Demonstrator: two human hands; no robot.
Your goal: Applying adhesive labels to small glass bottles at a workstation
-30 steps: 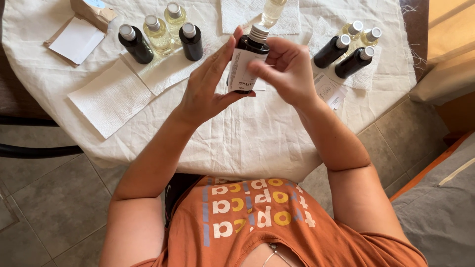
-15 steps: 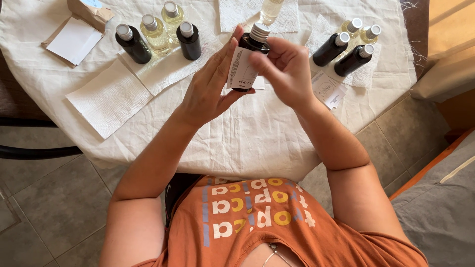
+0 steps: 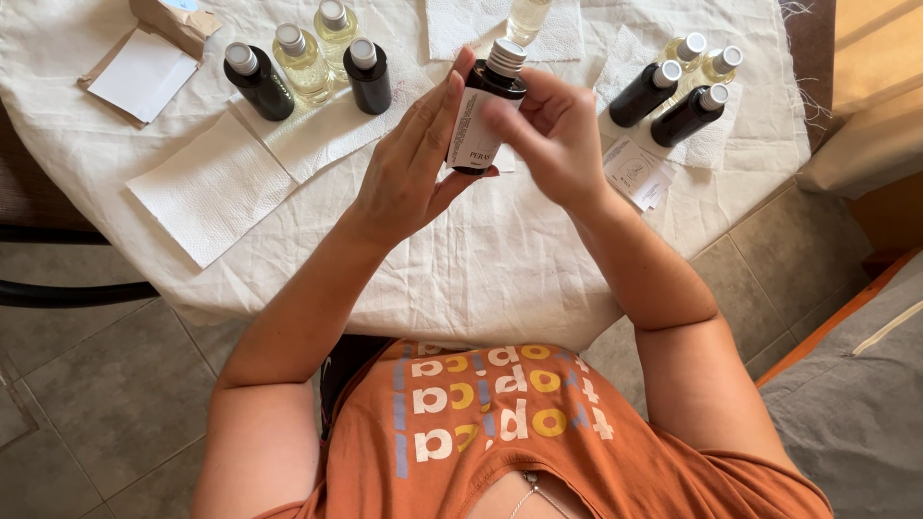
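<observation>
Dark labelled bottle (image 3: pixel 481 120) held above the table
Left hand (image 3: pixel 409 173) clasps its body; right hand (image 3: pixel 553 135) fingertips near the ribbed cap; likely light, smooth, breakable glass

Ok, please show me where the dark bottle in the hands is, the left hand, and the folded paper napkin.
dark bottle (image 3: pixel 478 135), head view, on its white label.
left hand (image 3: pixel 409 173), head view, on the back of the hand.
folded paper napkin (image 3: pixel 212 192), head view, on its middle.

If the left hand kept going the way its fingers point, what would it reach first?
The left hand, holding the dark bottle, points up the table; first in line looks like the white napkin under a clear bottle, though depth is unclear.
</observation>
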